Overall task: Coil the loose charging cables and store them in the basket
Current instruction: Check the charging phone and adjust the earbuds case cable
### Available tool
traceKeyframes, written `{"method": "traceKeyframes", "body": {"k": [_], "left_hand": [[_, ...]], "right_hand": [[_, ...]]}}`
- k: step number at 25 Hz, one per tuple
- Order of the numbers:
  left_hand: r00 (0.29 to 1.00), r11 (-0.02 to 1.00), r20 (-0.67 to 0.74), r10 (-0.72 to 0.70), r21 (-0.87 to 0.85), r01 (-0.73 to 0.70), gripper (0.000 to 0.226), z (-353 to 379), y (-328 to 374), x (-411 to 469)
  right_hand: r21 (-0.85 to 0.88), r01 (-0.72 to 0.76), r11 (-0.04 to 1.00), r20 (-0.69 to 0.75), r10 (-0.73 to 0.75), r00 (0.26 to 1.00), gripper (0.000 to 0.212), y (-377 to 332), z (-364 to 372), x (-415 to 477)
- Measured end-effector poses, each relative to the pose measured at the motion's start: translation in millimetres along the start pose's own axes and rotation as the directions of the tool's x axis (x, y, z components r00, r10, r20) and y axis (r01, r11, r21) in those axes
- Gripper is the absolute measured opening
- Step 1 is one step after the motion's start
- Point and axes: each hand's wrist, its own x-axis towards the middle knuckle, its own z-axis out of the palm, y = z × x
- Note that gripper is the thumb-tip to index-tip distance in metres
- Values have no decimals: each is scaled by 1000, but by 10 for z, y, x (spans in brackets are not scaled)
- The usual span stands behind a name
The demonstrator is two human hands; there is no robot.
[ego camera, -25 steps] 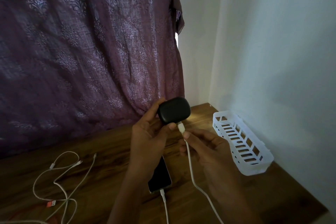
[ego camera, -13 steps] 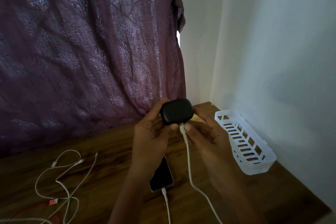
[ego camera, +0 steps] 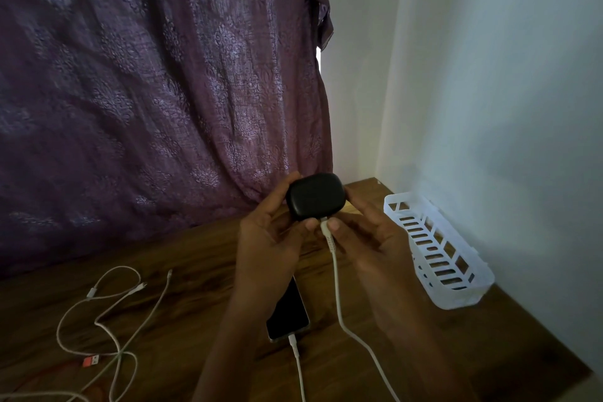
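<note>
My left hand [ego camera: 270, 238] grips a black earbud case [ego camera: 315, 196] held up above the wooden table [ego camera: 195, 271]. A white charging cable [ego camera: 337, 297] is plugged into the case's underside and trails down to the lower right. My right hand [ego camera: 368, 232] pinches that cable's plug just under the case, with its fingers also touching the case's right side. A white slotted plastic basket [ego camera: 473, 297] lies by the right wall, with nothing in it. Loose white cables [ego camera: 107, 323], one with a red plug, sprawl on the table at the lower left.
A dark phone [ego camera: 288, 316] lies on the table below my left wrist, with a second white cable [ego camera: 298, 369] plugged into its near end. A purple patterned curtain [ego camera: 156, 81] hangs behind the table. White walls close the right side.
My right hand has slid up the cable to the plug and now also touches the case's right side. The case has risen slightly.
</note>
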Motion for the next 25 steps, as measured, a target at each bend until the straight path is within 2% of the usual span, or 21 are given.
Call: {"method": "traceKeyframes", "body": {"k": [9,15,25], "left_hand": [[1000,1000,-12,-13,-2,13,60,12,-3,26],[998,1000,-56,-13,22,14,60,12,-47,40],[992,986,-126,14,168,7,56,51,-193,138]], "right_hand": [[141,-86,986,-66,96,993,30,73,36,-18],[193,-159,968,-84,178,980,14,140,61,-28],[148,-166,975,-132,186,974,14,176,105,6]]}}
